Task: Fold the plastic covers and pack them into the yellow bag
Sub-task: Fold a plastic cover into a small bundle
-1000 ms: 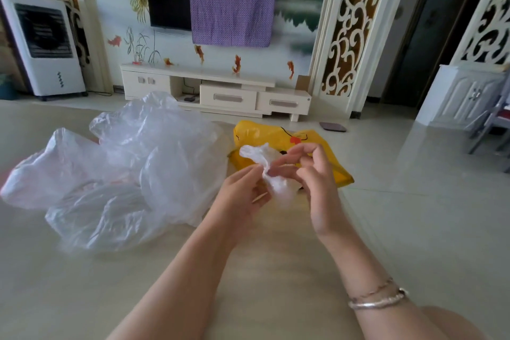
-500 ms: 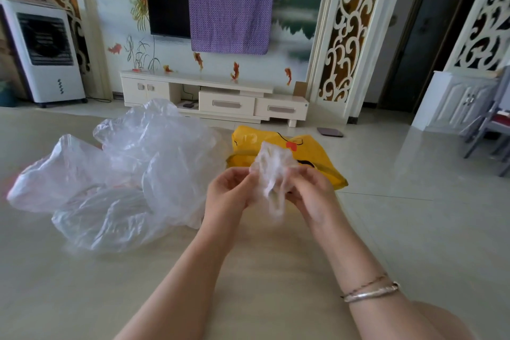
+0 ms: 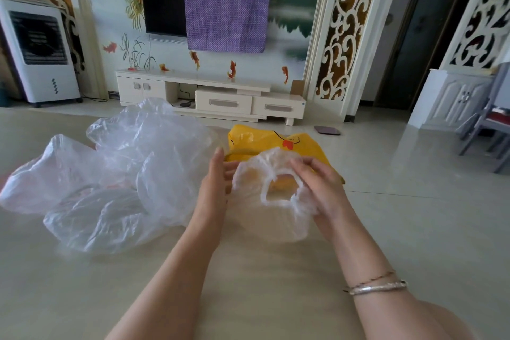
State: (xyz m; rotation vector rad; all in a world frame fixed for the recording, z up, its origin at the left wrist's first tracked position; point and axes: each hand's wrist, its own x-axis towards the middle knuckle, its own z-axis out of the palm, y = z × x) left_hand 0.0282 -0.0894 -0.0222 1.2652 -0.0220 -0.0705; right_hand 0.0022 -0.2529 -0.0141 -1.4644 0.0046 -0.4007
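Clear plastic heap, table left: crumpled covers awaiting folding, apparently three or four, exact count not discernible. Centre: one elastic-rimmed plastic cover spread between two hands, presumably opened flat for folding; left hand with fingers straight against its edge, right hand with fingers curled, gripping the gathered rim. Behind them: one yellow bag, lying on the table within reach for packing.

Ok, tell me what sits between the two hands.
In the head view, the elastic-edged plastic cover spans between them: the right hand pinches its gathered rim, and the open left hand touches its other side.
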